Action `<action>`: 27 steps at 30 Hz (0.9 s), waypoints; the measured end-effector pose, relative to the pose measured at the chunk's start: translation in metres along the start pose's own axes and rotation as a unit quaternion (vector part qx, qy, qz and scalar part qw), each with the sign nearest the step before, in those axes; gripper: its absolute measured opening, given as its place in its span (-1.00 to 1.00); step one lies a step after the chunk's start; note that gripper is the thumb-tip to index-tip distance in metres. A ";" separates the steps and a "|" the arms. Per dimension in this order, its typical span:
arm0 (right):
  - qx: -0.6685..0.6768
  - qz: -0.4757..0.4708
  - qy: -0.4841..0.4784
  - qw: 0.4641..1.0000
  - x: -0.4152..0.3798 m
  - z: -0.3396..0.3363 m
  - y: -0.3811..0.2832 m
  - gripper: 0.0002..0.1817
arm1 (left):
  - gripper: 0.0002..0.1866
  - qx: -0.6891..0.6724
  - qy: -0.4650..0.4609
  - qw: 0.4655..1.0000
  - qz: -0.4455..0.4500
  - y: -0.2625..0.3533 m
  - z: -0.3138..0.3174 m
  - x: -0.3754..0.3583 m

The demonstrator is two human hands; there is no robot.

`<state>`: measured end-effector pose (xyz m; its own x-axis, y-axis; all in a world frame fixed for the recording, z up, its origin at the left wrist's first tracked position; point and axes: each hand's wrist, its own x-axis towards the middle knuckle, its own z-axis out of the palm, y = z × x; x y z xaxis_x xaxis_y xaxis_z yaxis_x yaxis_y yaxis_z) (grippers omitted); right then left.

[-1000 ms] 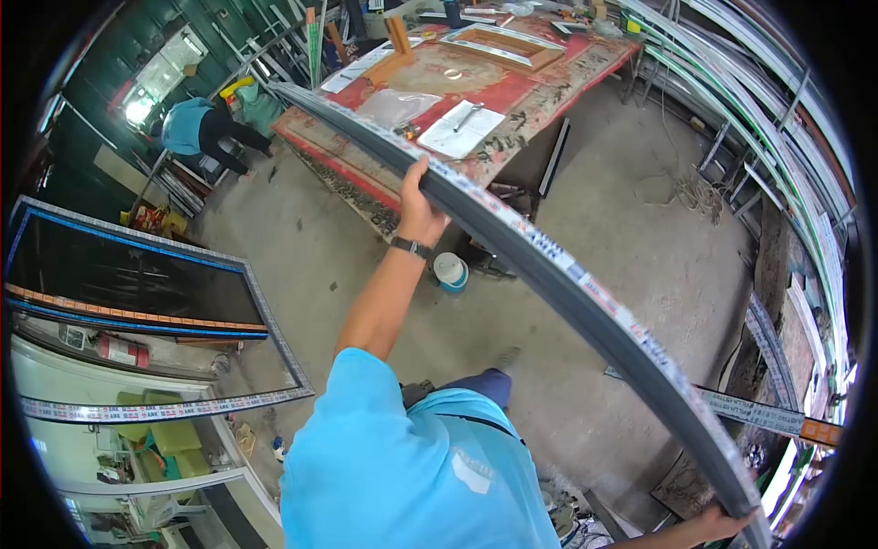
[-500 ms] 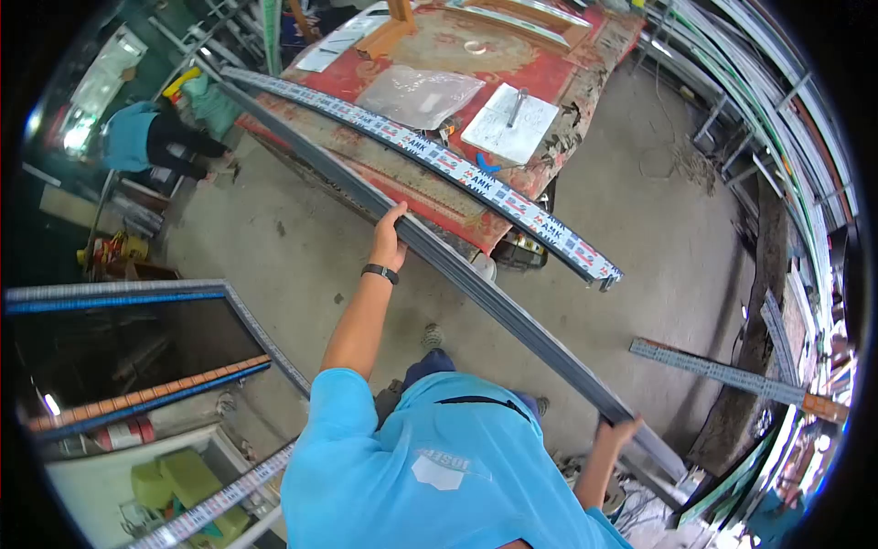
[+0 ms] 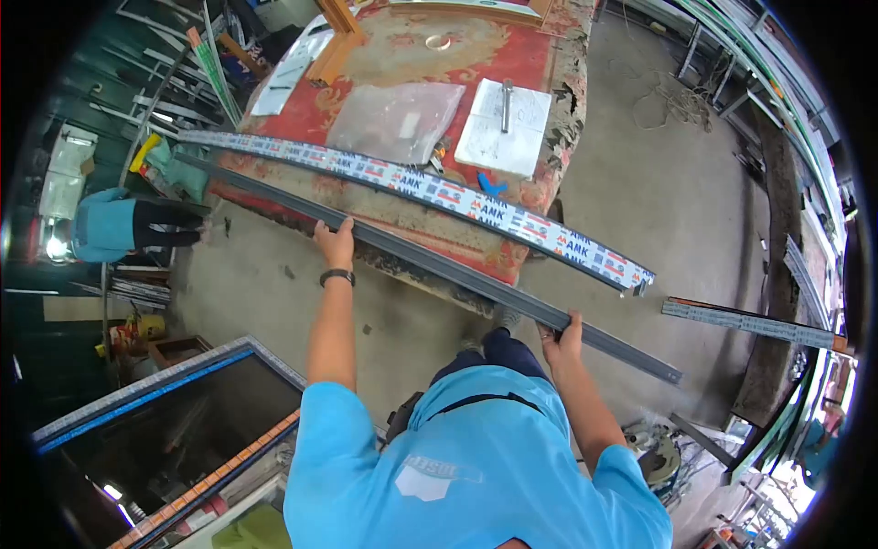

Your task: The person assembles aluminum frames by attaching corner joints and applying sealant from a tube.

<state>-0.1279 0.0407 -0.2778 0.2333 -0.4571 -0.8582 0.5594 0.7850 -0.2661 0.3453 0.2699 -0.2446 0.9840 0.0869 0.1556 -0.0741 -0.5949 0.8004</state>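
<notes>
A long dark grey metal profile (image 3: 430, 260) lies slantwise along the near edge of the table (image 3: 540, 165), its right end sticking out past the corner. My left hand (image 3: 335, 242) grips it left of its middle, and my right hand (image 3: 562, 337) is wrapped round it nearer the right end. Just beyond and roughly parallel is a profile covered in printed white film (image 3: 439, 190). Behind that are a clear plastic bag (image 3: 389, 123), a white paper sheet (image 3: 489, 151) with a metal tool (image 3: 507, 105) on it, and a small blue object (image 3: 491, 185).
A dark-paned frame (image 3: 183, 430) stands at the lower left. Another person (image 3: 110, 224) in a blue top is at the far left. Brown frame pieces (image 3: 338, 46) rest on the table's far side. At the right, a film-covered profile (image 3: 741, 320) juts out beside racked profiles.
The grey profile has moved onto the table's near edge and lies flatter. My right hand has moved up and left along with it, closer to my left hand. The view has shifted.
</notes>
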 end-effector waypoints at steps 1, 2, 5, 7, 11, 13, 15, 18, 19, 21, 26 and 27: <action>0.001 0.023 -0.001 1.000 0.002 0.010 0.009 -0.63 | -0.43 0.045 0.071 0.983 0.163 0.002 0.006 0.003; -0.002 0.037 -0.007 0.999 -0.003 0.022 0.019 -0.62 | -0.49 0.032 -0.015 0.979 0.200 0.027 0.004 -0.003; -0.044 0.076 -0.021 0.996 -0.009 0.060 0.044 -0.60 | -0.62 -0.012 -0.245 0.928 0.281 0.103 0.027 -0.027; -0.104 0.113 -0.025 0.988 -0.011 0.078 0.059 -0.57 | -0.68 0.014 -0.309 0.895 0.320 0.125 0.070 -0.031; -0.136 0.262 -0.067 0.953 -0.026 0.092 0.055 -0.56 | -0.66 0.168 -0.294 0.859 0.384 0.152 0.132 -0.018; -0.210 0.243 -0.134 0.938 -0.059 0.094 0.040 -0.59 | -0.65 0.223 -0.295 0.846 0.383 0.156 0.153 -0.014; -0.272 0.179 -0.170 0.930 -0.093 0.104 0.032 -0.62 | -0.69 0.241 -0.285 0.845 0.384 0.149 0.175 -0.007; -0.372 0.015 -0.193 0.908 -0.116 0.120 0.028 -0.63 | -0.74 0.112 -0.286 0.881 0.361 0.159 0.163 -0.008; -0.404 -0.042 -0.206 0.890 -0.113 0.128 0.031 -0.59 | -0.78 0.087 -0.305 0.883 0.347 0.174 0.144 -0.013; -0.457 -0.234 -0.216 0.830 -0.115 0.157 0.044 -0.45 | -0.79 -0.063 -0.428 0.851 0.298 0.194 0.111 -0.029; -0.648 -0.431 -0.187 0.599 -0.080 0.232 0.061 -0.19 | -0.79 -0.213 -0.709 0.668 0.073 0.210 0.095 -0.065; -0.620 -0.304 -0.196 0.696 -0.074 0.237 0.059 -0.22 | -0.76 -0.195 -0.710 0.671 0.086 0.218 0.108 -0.062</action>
<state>0.0762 0.0217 -0.1262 0.5884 -0.7507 -0.3002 -0.4103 0.0427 -0.9109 0.2854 0.0483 -0.1425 0.0963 -0.9701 -0.2226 0.0291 -0.2208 0.9749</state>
